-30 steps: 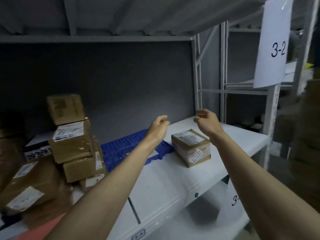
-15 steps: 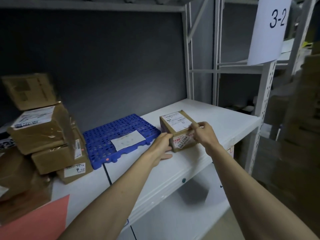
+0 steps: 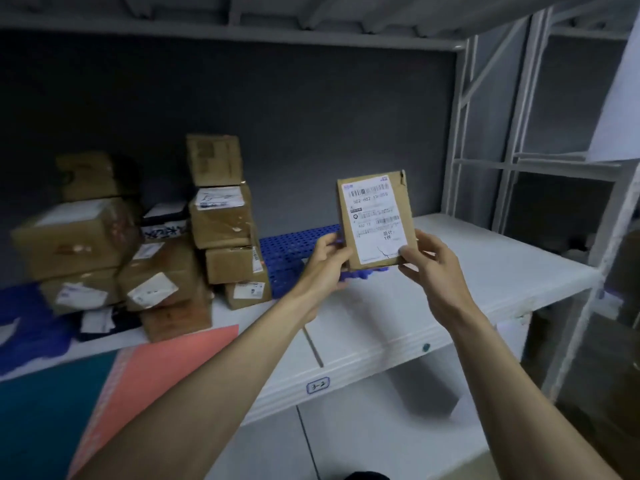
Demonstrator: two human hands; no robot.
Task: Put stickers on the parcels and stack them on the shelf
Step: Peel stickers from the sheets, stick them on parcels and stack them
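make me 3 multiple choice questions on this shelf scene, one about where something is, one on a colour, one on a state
1. Where is the held parcel?
A. flat on the shelf
B. raised above the shelf, label facing the camera
C. on top of the stack

2. What colour is the perforated mat behind it?
A. blue
B. green
C. yellow

3. How is the parcel held?
A. left hand only
B. right hand only
C. both hands at its lower corners

Answers:
1 B: it stands upright, clear of the white shelf.
2 A: it is plainly blue.
3 C: left hand and right hand each grip a bottom corner.
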